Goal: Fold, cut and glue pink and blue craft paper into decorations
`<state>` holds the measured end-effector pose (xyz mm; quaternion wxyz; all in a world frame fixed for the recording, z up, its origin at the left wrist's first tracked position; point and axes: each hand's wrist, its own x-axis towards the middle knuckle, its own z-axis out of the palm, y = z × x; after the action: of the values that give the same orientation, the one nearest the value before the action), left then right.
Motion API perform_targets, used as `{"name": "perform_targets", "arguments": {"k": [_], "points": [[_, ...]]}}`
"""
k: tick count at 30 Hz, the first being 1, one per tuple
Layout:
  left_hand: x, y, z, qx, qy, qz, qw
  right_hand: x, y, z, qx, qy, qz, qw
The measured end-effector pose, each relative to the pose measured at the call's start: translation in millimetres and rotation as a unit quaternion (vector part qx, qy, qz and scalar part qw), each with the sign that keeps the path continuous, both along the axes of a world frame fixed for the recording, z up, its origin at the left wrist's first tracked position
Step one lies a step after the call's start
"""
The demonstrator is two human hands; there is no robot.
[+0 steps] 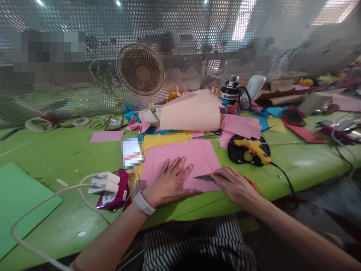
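Pink paper [194, 149] lies on the bench [70, 154] left of the glue gun [255, 148], under the left hand [173, 182] with flat, spread fingers, while the right hand [232, 182], nearer to this gun, grasps scissors [203, 177] whose long axis points away from it, toward the left hand.

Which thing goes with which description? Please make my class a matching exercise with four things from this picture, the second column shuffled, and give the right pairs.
Things
1. Left hand
2. Right hand
3. Glue gun
4. Fan

Descriptions
A. Yellow, lying on a black round pad
B. Holding scissors
C. Standing in front of the perforated screen
D. Spread palm-down on pink paper

Right pairs: 1-D, 2-B, 3-A, 4-C
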<state>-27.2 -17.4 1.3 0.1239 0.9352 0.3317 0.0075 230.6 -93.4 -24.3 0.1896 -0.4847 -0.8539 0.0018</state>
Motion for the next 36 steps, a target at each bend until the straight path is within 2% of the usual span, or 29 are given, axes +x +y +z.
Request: {"name": "perform_targets", "arguments": {"k": [6, 10, 13, 15, 20, 25, 30, 36], "points": [[5.1, -0.6, 1.1, -0.007, -0.007, 0.006, 1.0, 4.0, 3.2, 5.9, 0.013, 0.01, -0.009, 1.0], [12.3, 0.5, 11.5, -0.021, -0.03, 0.007, 0.999, 8.1, 10.1, 9.4, 0.017, 0.024, -0.006, 1.0], [6.2, 8.1, 16.7, 0.0, -0.041, 0.016, 0.999, 11.4, 10.8, 8.5, 0.013, 0.028, -0.003, 1.0], [-4.3, 16.4, 14.7, 0.016, -0.033, 0.032, 0.999, 12.5, 9.8, 7.3, 0.014, 0.029, 0.0, 0.999], [-26.4, 32.3, 4.4, -0.076, 0.02, 0.004, 0.997, 5.9, 12.0, 6.7, 0.013, 0.031, -0.001, 0.999], [-25.0, 31.1, 9.3, -0.074, 0.039, 0.005, 0.996, -4.0, 19.6, 4.9, 0.011, 0.022, 0.017, 1.0], [-23.9, 30.2, 11.5, -0.059, 0.037, 0.002, 0.998, 1.1, 16.9, 3.5, 0.016, 0.032, 0.036, 0.999], [-24.9, 30.6, 10.0, -0.055, 0.045, 0.009, 0.997, -7.7, 17.4, 5.7, 0.007, 0.022, 0.02, 1.0]]}}
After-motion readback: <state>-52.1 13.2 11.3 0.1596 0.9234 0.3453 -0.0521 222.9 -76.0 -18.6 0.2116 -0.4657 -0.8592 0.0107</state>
